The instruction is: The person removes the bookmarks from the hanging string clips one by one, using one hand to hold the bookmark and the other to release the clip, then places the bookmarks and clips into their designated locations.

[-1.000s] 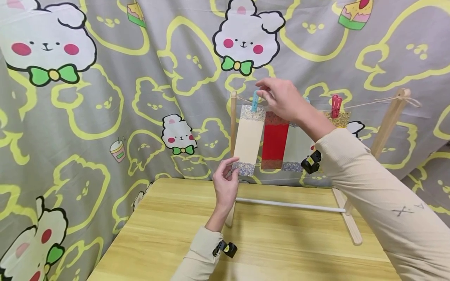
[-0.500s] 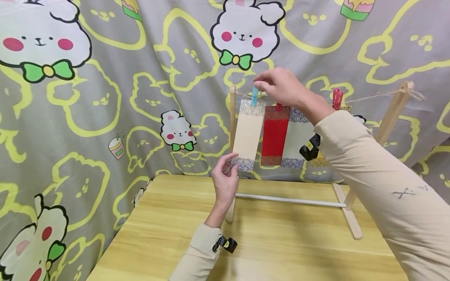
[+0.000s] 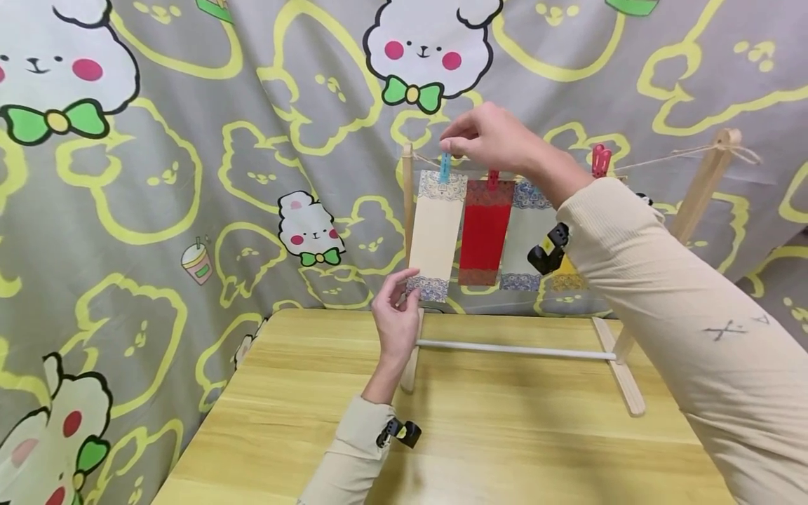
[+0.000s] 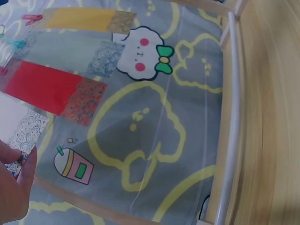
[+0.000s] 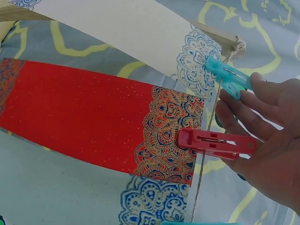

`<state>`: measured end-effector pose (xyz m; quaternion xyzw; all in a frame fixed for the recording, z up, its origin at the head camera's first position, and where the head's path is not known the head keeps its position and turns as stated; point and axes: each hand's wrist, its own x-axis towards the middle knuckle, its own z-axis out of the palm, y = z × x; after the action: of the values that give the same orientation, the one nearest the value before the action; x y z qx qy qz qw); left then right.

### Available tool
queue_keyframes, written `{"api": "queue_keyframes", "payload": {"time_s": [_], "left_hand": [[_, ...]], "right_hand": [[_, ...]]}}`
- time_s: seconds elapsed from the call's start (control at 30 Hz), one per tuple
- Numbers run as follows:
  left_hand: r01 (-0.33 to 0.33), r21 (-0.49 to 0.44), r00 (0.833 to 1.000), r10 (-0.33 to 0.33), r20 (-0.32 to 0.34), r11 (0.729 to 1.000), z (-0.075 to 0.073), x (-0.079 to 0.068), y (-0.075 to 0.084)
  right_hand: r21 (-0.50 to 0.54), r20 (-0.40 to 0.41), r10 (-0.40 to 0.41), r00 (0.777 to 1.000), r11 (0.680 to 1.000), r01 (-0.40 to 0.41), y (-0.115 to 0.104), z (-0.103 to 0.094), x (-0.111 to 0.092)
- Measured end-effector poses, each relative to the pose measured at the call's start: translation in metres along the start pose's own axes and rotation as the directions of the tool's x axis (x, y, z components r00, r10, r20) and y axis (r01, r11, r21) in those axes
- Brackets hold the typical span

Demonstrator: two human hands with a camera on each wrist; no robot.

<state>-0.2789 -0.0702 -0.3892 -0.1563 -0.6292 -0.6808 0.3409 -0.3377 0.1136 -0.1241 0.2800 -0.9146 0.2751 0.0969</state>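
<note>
A cream card [image 3: 434, 235] with blue lace print at both ends hangs from a twine line [image 5: 200, 180] at the rack's left end. A light-blue clothespin [image 5: 229, 76] clamps its top edge at the line. My right hand [image 3: 499, 140] pinches this clothespin's handles between thumb and fingers, in the head and right wrist views. Thumb and forefinger of my left hand [image 3: 396, 319] pinch the card's lower left corner. Beside it hangs a red card [image 3: 486, 235] under a red clothespin [image 5: 213, 142], close to my right palm.
A pale green card [image 3: 521, 242] and a yellow card [image 4: 84, 19] hang farther right, partly behind my right forearm. The wooden rack post [image 3: 707, 186] holds the twine; a white crossbar [image 3: 517, 348] runs low above the wooden table [image 3: 505, 435]. A patterned curtain [image 3: 265, 182] hangs behind.
The head view has tilted down slightly. My right hand sits a little higher on the light-blue clothespin, and the red clothespin now shows below it. My left hand keeps its place on the cream card.
</note>
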Motion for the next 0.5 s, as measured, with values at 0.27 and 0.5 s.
{"api": "queue_keyframes", "payload": {"time_s": [0.27,0.5], "left_hand": [[-0.014,-0.023,1.000,0.013,-0.016,1.000,-0.005,0.005,0.000],[0.009,-0.037,1.000,-0.009,0.000,0.999,-0.001,0.002,-0.005]], "right_hand": [[0.035,0.005,-0.025,1.000,0.999,0.025,-0.005,-0.002,0.005],[0.063,0.009,0.009,1.000,0.998,-0.009,0.005,-0.002,0.002]]}}
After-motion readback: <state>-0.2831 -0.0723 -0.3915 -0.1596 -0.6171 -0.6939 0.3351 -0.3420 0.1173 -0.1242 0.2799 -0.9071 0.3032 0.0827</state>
